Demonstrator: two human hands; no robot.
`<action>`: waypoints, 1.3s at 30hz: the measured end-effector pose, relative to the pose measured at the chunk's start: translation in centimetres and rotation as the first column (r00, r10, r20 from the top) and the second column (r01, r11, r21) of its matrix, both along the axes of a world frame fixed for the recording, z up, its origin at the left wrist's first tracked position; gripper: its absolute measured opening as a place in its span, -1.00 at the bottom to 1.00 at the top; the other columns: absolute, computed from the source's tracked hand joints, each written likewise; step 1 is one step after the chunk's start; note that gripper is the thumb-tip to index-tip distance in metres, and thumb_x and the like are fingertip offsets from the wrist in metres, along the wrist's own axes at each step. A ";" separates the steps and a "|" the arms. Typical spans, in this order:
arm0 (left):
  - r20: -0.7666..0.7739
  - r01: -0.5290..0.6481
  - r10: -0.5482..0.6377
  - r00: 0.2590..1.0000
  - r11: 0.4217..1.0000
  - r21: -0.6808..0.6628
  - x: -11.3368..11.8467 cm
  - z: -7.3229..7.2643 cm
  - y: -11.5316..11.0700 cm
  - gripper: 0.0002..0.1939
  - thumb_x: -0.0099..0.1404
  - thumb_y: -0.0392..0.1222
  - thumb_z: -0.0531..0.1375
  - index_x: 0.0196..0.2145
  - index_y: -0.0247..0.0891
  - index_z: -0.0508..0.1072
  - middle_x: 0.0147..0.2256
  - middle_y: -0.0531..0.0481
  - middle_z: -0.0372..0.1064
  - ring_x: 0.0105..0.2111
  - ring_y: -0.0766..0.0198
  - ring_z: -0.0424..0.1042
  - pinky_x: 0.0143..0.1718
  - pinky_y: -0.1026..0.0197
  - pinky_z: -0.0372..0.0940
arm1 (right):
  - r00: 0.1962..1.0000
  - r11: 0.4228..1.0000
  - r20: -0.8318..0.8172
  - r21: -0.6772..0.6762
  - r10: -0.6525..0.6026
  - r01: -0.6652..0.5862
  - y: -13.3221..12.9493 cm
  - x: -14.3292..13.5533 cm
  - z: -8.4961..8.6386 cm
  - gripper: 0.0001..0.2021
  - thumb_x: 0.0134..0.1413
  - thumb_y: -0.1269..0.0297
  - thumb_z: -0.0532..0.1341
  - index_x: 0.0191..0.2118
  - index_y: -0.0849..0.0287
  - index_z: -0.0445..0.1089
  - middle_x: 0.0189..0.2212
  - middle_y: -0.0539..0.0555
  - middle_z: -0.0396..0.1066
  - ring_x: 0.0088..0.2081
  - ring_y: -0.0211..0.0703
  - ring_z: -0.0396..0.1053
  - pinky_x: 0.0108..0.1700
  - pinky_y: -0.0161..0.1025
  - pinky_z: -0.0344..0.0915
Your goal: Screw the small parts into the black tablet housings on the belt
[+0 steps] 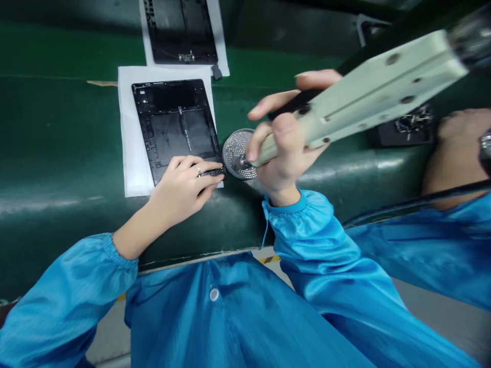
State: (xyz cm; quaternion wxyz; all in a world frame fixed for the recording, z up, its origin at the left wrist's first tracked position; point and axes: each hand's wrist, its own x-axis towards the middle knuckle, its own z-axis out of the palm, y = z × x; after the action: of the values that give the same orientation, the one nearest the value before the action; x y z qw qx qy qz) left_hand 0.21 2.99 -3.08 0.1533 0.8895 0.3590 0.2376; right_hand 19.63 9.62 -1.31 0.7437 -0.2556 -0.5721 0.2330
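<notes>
Sleeves of blue smock point(215, 317) fill the near edge, both cut off by the frame, so the arms show only from the cuffs forward. Two hands belong to the wearer. At 10 o'clock from the smock's button, the left hand point(184, 186) lies palm down, fingers pressed flat on the near right corner of a black tablet shell point(174, 130), holding nothing (a ring shows on one finger). At 1 o'clock, the right hand point(286, 143) is clenched around a pale electric screwdriver point(368, 94), thumb on top, index finger stretched forward; the tool's far end blurs out at the upper right corner. Its tip is hidden against a round perforated screw dish point(236, 153), just beside the shell's right edge. The shell rests on a white sheet point(128, 148) on the green conveyor belt point(57, 143). Farther off, at 12 o'clock, a second shell point(180, 30) on its own sheet is cropped by the top edge. At 3 o'clock, a co-worker's arm point(456, 153) is blurred and half hidden.
</notes>
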 end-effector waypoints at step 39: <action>-0.036 -0.013 0.015 0.999 0.998 0.065 0.4 0.1 -0.9 -0.65 0.60 -0.32 0.20 0.18 -0.12 0.68 0.30 -0.20 0.53 0.19 -0.12 0.54 0.13 -0.18 0.39 | 0.993 0.994 0.045 0.019 -0.113 0.112 -0.7 0.7 0.8 -0.56 0.30 -0.18 0.42 0.12 -0.19 0.32 -0.34 -0.09 0.41 -0.72 -0.48 -0.09 -0.79 -0.40 -0.21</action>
State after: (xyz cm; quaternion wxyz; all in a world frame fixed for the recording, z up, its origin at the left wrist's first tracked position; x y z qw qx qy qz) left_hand 0.58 2.09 -2.97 0.1160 0.8957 0.3600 0.2339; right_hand 20.36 8.97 -0.49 0.7443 -0.2866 -0.5757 0.1800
